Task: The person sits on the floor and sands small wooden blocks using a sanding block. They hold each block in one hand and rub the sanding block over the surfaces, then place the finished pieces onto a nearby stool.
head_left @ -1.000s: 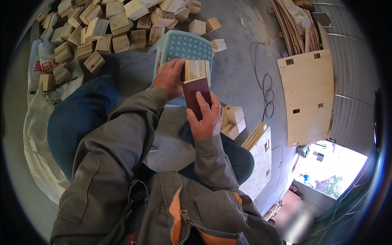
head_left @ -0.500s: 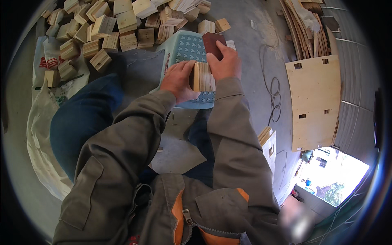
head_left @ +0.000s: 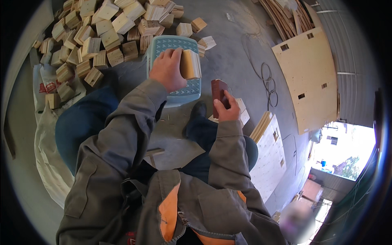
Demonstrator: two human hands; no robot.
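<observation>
Held in the left hand [head_left: 167, 70], at the upper centre of the frame: a pale wooden block [head_left: 190, 65], gripped from its left side with fingers curled snugly around. Held in the right hand [head_left: 228, 108], right of centre: a reddish-brown flat block [head_left: 217, 98], pinched low between thumb and fingers, with its upper end bare and well apart from the wooden one.

For steadiness, probably best to press the wooden block down onto the teal stool [head_left: 179, 92], well in from the right edge, rather than bracing it in the air. Wise, too, to hold the left fingertips back from the layered right face — out of reach of any rub or knock. With the brown block, lay the broad face flat against the wood before adding weight, then press evenly from end to end; avoid tilting, for fear of catching a corner. Perhaps take a fuller grasp than the present low one, for better control.

Hard to make out: contact between wooden block and stool — cannot tell whether resting or lifted. Hidden: the left thumb and the block's underside. Partly covered by the right hand: some pale blocks [head_left: 244, 112] on the floor. Cut off by the top edge, at upper left: a heap of blocks [head_left: 110, 38]. Washed out by glare, at right: a doorway [head_left: 343, 149].
</observation>
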